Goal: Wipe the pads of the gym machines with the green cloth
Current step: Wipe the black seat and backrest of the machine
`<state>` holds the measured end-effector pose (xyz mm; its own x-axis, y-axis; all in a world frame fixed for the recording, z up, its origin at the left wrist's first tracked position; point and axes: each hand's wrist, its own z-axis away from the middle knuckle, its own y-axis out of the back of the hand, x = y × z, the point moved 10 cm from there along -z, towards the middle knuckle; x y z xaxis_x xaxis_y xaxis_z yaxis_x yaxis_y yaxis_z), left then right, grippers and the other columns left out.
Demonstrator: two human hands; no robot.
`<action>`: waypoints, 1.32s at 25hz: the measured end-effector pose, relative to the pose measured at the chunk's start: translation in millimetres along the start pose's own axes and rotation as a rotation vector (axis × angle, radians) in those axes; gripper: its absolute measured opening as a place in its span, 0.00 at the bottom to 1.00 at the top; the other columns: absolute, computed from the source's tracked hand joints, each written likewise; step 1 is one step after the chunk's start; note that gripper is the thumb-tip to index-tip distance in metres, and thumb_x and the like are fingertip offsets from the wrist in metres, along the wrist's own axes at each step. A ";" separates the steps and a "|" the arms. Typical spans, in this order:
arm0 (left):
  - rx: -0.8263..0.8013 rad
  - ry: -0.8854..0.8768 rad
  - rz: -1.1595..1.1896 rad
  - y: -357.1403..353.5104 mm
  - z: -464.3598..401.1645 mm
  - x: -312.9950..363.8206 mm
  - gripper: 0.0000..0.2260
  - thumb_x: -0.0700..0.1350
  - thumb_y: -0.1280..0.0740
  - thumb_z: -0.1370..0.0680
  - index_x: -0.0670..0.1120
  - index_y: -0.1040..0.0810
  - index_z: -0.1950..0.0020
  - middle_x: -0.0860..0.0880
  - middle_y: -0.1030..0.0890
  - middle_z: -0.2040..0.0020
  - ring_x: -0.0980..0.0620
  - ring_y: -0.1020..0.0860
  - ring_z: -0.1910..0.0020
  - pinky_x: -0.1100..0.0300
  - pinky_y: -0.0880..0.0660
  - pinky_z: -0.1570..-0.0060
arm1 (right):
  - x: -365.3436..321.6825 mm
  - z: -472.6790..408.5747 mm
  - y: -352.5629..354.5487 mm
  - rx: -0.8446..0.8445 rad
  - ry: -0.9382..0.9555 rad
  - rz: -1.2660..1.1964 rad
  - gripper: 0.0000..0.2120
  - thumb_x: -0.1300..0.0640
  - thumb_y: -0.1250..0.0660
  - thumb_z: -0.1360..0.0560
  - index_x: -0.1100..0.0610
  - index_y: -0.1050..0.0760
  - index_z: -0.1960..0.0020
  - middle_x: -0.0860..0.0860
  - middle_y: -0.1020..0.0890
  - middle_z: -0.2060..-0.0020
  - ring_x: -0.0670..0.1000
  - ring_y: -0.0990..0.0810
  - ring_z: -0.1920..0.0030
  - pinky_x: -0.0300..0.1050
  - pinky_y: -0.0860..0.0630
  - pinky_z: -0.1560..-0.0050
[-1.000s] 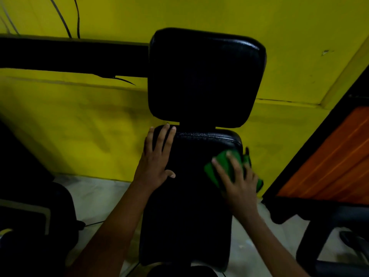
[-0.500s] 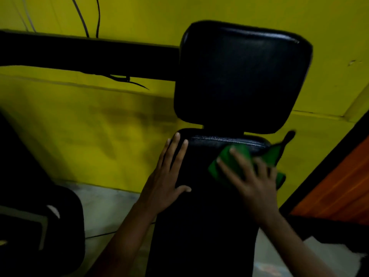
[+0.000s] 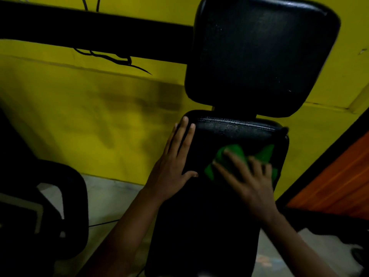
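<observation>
A long black seat pad (image 3: 209, 226) runs toward me, with a square black back pad (image 3: 261, 56) standing above its far end. The green cloth (image 3: 237, 158) lies on the upper part of the seat pad. My right hand (image 3: 247, 180) presses flat on the cloth with fingers spread, blurred by motion. My left hand (image 3: 173, 162) rests flat with straight fingers along the seat pad's left edge near its top corner.
A thick black machine bar (image 3: 89, 31) crosses the yellow wall (image 3: 89, 116) at the upper left, with thin cables hanging from it. A dark machine part (image 3: 50, 206) stands at the lower left on the pale floor. An orange panel (image 3: 339, 180) fills the right side.
My right hand has slid the cloth from the pad's right edge toward its middle and slightly down. The view has moved closer; my left hand stays on the pad's left edge.
</observation>
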<state>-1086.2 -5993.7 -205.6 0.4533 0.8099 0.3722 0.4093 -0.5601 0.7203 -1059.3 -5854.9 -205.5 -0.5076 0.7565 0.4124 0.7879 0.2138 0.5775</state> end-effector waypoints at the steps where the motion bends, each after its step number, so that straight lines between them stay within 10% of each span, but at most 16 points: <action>1: 0.007 0.001 0.026 0.0 1.1 -1.4 0.51 0.48 0.23 0.33 0.43 0.55 0.22 0.49 0.58 0.21 0.50 0.57 0.23 0.74 0.41 0.36 | 20.2 -26.0 9.0 0.049 -0.100 0.004 0.21 0.43 0.43 0.23 0.47 0.34 0.31 0.54 0.36 0.31 0.62 0.32 0.44 0.56 0.36 0.51; 5: 0.065 0.048 0.101 -6.2 19.3 -9.2 0.46 0.48 0.26 0.28 0.40 0.54 0.22 0.47 0.56 0.21 0.50 0.54 0.22 0.70 0.42 0.31 | 43.1 -74.5 13.7 0.086 -0.235 -0.007 0.23 0.45 0.37 0.24 0.47 0.32 0.30 0.53 0.37 0.31 0.63 0.32 0.44 0.57 0.34 0.50; 11: 0.003 0.114 0.100 -26.6 59.9 -29.7 0.45 0.46 0.28 0.27 0.46 0.58 0.22 0.51 0.58 0.21 0.54 0.52 0.23 0.75 0.46 0.34 | -44.2 6.7 -15.6 -0.093 0.244 -0.019 0.18 0.49 0.43 0.26 0.48 0.32 0.36 0.54 0.36 0.31 0.62 0.31 0.47 0.53 0.38 0.53; 18: 0.004 0.134 0.065 -31.5 70.3 -40.0 0.41 0.52 0.33 0.25 0.47 0.55 0.22 0.52 0.53 0.21 0.55 0.50 0.23 0.76 0.49 0.32 | -9.9 -84.7 2.2 0.054 -0.113 -0.021 0.22 0.46 0.35 0.25 0.46 0.30 0.32 0.54 0.34 0.31 0.61 0.33 0.45 0.54 0.36 0.52; 23: -0.038 0.134 0.121 -39.0 86.2 -46.3 0.46 0.42 0.30 0.25 0.53 0.62 0.23 0.59 0.58 0.22 0.60 0.53 0.24 0.71 0.41 0.34 | -80.6 2.8 -33.5 -0.154 0.384 -0.016 0.18 0.50 0.43 0.26 0.44 0.22 0.41 0.53 0.36 0.31 0.61 0.32 0.45 0.54 0.38 0.52; 30: -0.077 0.242 0.115 -65.0 118.1 -66.0 0.41 0.52 0.32 0.24 0.55 0.60 0.23 0.58 0.53 0.23 0.60 0.48 0.27 0.71 0.41 0.36 | -13.5 -87.9 4.4 0.082 -0.170 -0.005 0.19 0.45 0.38 0.22 0.46 0.28 0.32 0.55 0.30 0.32 0.61 0.33 0.45 0.54 0.36 0.53; 33: -0.028 0.266 0.144 -68.1 123.3 -65.1 0.38 0.48 0.34 0.25 0.48 0.54 0.22 0.55 0.50 0.23 0.60 0.45 0.28 0.78 0.48 0.37 | -67.2 -49.6 -20.3 0.025 0.049 -0.032 0.20 0.46 0.38 0.24 0.46 0.27 0.33 0.53 0.36 0.31 0.62 0.34 0.44 0.54 0.38 0.51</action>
<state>-1046.0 -6029.8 -351.0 0.2800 0.7420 0.6091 0.3325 -0.6702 0.6636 -1058.5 -5940.7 -210.0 -0.5483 0.7179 0.4288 0.7795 0.2531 0.5730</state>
